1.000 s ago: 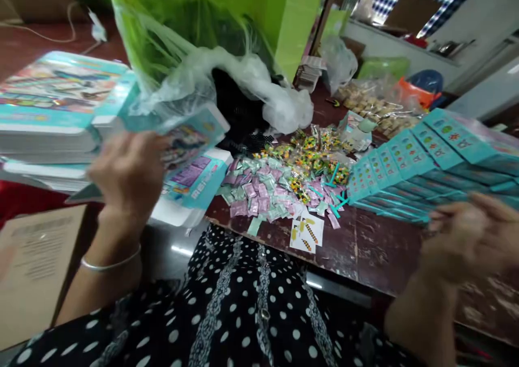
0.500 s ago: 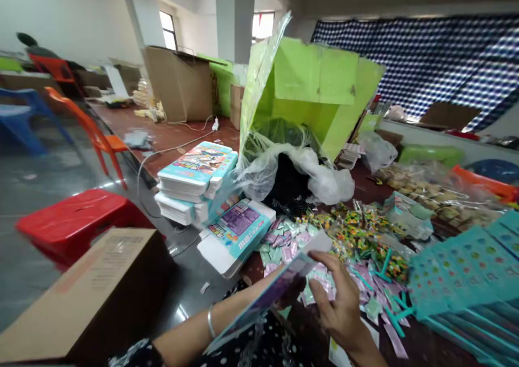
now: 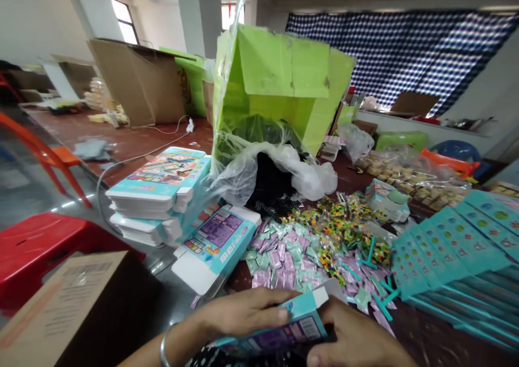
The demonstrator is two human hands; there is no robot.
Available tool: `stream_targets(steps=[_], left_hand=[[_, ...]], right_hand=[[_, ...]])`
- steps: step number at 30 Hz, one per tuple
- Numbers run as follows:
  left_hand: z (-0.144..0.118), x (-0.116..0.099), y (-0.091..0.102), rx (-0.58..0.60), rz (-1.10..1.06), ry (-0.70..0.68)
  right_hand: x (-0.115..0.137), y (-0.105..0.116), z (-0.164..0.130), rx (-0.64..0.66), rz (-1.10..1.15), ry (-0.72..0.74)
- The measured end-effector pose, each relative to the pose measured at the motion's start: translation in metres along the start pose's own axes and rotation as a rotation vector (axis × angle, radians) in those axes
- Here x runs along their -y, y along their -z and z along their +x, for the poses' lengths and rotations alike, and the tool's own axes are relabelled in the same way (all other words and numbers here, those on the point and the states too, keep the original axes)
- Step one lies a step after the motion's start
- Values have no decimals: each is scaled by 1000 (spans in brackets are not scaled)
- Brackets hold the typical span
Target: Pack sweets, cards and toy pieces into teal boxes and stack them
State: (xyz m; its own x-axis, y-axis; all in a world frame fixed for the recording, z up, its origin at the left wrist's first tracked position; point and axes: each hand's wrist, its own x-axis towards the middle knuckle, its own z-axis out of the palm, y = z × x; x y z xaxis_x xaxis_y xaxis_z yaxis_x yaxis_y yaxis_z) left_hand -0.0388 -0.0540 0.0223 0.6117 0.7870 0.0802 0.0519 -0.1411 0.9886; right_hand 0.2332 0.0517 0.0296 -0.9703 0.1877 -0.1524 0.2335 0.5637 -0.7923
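A turquoise and purple carton [image 3: 295, 332] with a barcode is held low, close to my body. My left hand [image 3: 249, 314] lies over its upper side, fingers pressed on the turquoise edge. At the carton's right end, my right hand [image 3: 354, 332] grips it beside a raised white-edged flap; some of its fingers are hidden. Just beyond the hands lie many small lilac and mint sachets [image 3: 284, 253]. Behind the sachets are clear packets of orange, yellow and green pieces [image 3: 336, 226]. A matching carton [image 3: 221, 242] with an open white flap rests left of the sachets.
Stacked turquoise cartons [image 3: 160, 183] stand at left. A lime-green box [image 3: 284, 64] lined with clear plastic holds black material. Overlapping turquoise printed cards [image 3: 454, 248] and T-shaped turquoise pieces [image 3: 383, 305] lie at right. A brown box [image 3: 77, 291] and red stool [image 3: 52, 248] are lower left.
The carton was a flat, tilted sheet in my left hand; now it is opened into a box shape. My right hand, apart with spread fingers before, now grips it. The view turned right.
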Motion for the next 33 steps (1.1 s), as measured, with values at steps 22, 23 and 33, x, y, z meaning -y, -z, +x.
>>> stream_targets(steps=[22,23,33], left_hand=[[50,19,8,-1101,-191,-90],[56,23,5,-1102,-228,-98],[75,89,16,-880,43,43]], right_hand=[[2,15,-10,-1235,79,72],[-6,12,-4,-1142,138,41],[-77,-25,34,-1105,349,-237]])
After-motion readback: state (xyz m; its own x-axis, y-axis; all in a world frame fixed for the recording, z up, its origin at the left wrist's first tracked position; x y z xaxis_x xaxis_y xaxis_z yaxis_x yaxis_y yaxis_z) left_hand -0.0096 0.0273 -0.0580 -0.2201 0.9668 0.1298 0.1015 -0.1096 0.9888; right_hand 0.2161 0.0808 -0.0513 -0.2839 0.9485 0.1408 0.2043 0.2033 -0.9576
